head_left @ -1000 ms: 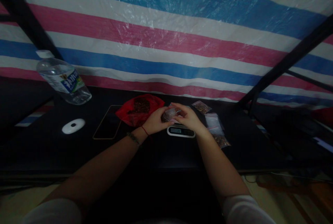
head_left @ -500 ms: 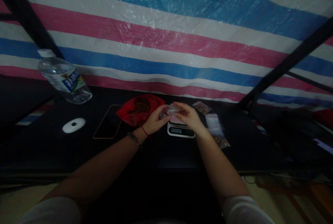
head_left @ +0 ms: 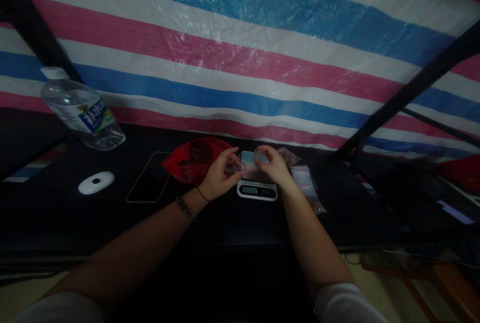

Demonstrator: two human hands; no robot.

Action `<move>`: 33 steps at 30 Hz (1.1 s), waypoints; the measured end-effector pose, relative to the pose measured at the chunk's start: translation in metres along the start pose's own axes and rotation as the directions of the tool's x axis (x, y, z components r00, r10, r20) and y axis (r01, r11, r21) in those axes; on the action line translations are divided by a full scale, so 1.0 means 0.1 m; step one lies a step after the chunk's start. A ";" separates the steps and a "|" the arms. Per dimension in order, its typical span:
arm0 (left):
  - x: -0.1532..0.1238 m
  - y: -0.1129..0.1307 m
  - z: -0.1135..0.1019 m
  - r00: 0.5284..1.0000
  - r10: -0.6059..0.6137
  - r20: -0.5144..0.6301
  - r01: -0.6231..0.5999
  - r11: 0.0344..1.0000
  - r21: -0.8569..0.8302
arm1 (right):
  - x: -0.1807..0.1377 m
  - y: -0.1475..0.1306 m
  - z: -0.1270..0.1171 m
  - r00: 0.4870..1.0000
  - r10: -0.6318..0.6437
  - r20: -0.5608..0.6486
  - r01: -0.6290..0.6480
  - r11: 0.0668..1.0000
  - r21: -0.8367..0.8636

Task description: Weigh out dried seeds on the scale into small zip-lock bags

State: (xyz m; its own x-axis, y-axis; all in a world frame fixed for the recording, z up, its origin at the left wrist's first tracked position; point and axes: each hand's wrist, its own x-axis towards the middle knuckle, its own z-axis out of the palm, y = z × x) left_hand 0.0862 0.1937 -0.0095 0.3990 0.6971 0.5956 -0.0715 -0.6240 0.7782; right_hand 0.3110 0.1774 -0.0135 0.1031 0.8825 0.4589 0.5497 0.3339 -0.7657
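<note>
My left hand [head_left: 220,175] is closed round a small clear plastic container [head_left: 233,166], partly hidden by the fingers. In my right hand [head_left: 276,167] is a small clear round plastic piece, like a lid or cup [head_left: 259,155], pinched between thumb and fingers. Both hands hover over a small white digital scale [head_left: 257,191], whose pale platform shows between them. Its display is lit, but too small to read surely. Just left of the scale lies an open red plastic bag [head_left: 176,165] with brown dried bits [head_left: 200,152] in it.
Clear zip bags with dried bits [head_left: 288,156] and other zip bags [head_left: 302,177] lie right of the scale. To the left are a phone [head_left: 149,178], a white oval device [head_left: 96,183] and a large clear bottle [head_left: 84,110]. A striped sheet [head_left: 240,63] hangs behind the black table.
My hands have moved apart, and the clear pieces that were close together over the scale are now separate, one in each hand. More of the scale's platform shows. The view has shifted slightly.
</note>
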 end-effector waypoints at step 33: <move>0.23 -0.03 -1.06 0.862 -0.507 -0.010 0.348 0.577 0.739 | 0.37 -0.84 0.40 0.933 -0.125 0.337 0.096 0.990 0.101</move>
State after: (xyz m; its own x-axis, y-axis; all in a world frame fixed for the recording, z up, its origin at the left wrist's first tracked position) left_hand -0.0010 0.2489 0.0234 0.3709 0.9207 0.1212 0.7733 -0.3785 0.5087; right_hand 0.2350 0.1948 0.0499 -0.2514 0.8935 0.3722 0.4708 0.4488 -0.7595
